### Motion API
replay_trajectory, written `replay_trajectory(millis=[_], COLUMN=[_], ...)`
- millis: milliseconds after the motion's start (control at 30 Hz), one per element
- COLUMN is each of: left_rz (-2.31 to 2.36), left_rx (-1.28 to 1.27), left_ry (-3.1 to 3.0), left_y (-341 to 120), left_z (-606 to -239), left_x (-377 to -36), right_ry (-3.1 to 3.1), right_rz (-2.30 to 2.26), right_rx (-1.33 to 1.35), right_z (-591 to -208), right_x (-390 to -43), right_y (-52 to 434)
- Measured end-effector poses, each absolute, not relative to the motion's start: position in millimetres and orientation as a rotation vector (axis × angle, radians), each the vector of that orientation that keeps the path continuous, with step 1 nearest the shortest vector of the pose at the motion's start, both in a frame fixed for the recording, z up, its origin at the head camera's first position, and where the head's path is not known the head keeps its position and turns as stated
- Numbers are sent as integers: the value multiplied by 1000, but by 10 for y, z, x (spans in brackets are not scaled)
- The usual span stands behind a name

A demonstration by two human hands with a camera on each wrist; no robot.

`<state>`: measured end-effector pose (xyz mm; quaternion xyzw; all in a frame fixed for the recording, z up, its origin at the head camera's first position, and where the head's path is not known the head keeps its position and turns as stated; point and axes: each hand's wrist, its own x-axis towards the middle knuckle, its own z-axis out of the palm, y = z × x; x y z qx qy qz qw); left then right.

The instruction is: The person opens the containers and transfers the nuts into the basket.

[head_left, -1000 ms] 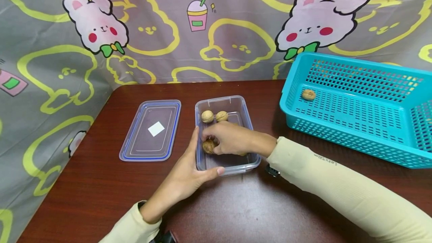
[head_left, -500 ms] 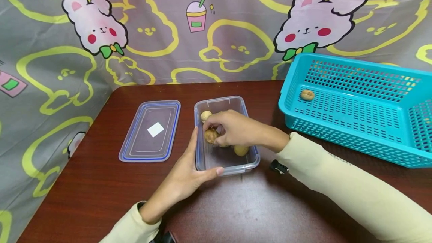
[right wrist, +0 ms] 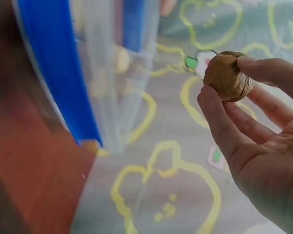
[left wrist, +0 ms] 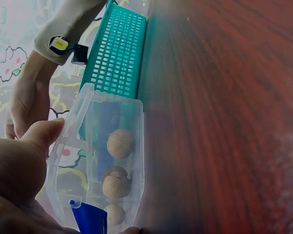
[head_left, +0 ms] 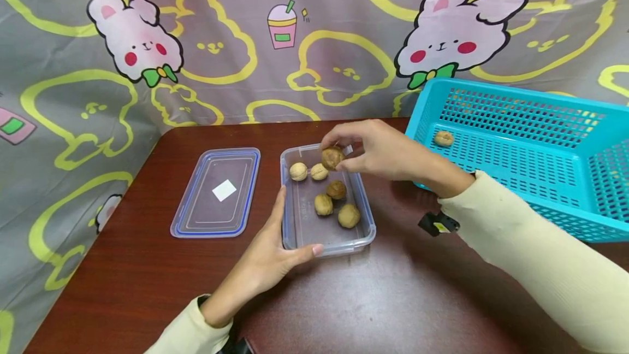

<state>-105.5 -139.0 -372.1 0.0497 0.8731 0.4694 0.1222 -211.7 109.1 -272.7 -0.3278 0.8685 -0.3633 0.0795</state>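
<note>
While the left hand (head_left: 275, 258) braces the near left corner of the clear container (head_left: 366, 234), thumb along its side wall and fingers (head_left: 314, 249) curled round the front rim to keep it from sliding on the bench (head_left: 393, 299), the right hand (head_left: 378, 152) holds a walnut (head_left: 332, 158) pinched between thumb and fingertips above the container's far end. Five more walnuts (head_left: 336, 189) lie on the container's floor, two at the far wall and three near the middle. Its lid (head_left: 216, 191) lies flat just to the left. A teal basket (head_left: 580, 217) on the right holds what appears to be one further walnut (head_left: 444, 138), too small to confirm. Compared with half a second earlier, the right hand has risen out of the container and shifted toward the basket, carrying the walnut; the left hand has not moved.
</note>
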Motion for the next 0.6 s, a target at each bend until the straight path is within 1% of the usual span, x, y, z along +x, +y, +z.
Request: replay_trajectory(millis=[167,333,600], left_rz=[1367,1355,1365], left_rx=[148,145,147], left_ry=[2550,2558,2552], left_y=[-1388,-1379,-1384], left_z=[-3718,-3716,-3710], left_x=[-1049,-1052,-1049], right_ry=[2586,2583,2514], right_rz=[-1177,-1317,-1574], right_rx=[-837,-673,-561], right_z=[-2510,-2335,-2309], right_x=[-2205,-2348,-2677], right_y=[1331,1677,2274])
